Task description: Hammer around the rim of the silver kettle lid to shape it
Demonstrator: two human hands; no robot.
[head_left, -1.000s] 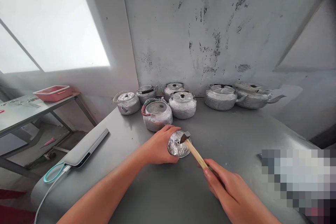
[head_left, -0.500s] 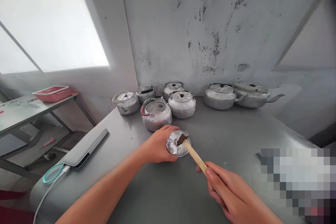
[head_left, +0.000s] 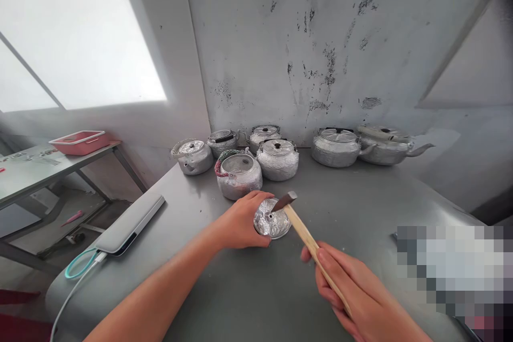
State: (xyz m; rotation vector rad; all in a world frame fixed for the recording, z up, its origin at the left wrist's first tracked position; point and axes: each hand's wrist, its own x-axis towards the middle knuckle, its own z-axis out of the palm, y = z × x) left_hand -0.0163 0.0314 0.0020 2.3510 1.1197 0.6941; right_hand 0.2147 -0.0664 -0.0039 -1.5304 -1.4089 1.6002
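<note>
My left hand [head_left: 243, 222] grips the edge of a round, dimpled silver kettle lid [head_left: 266, 223], which has a small hole at its centre. Wrapped around the wooden handle of a hammer [head_left: 304, 235] is my right hand [head_left: 340, 280]. The dark hammer head hangs just over the lid's right side; whether its tip touches the metal I cannot tell. Right behind the lid stands a lidless kettle [head_left: 239, 179] with a red and green wrapped handle.
Several silver kettles stand along the wall, among them a lidded one [head_left: 278, 160] and a long-spouted one [head_left: 387, 149]. A grey power bank [head_left: 130, 224] with a cable lies at the left. A pink basket [head_left: 80, 142] sits on a side table. A blurred patch covers the right.
The hammer head has lifted and shifted slightly right, off the lid's centre, uncovering the hole. My right hand tilted back a little. My left hand and the lid stayed in place.
</note>
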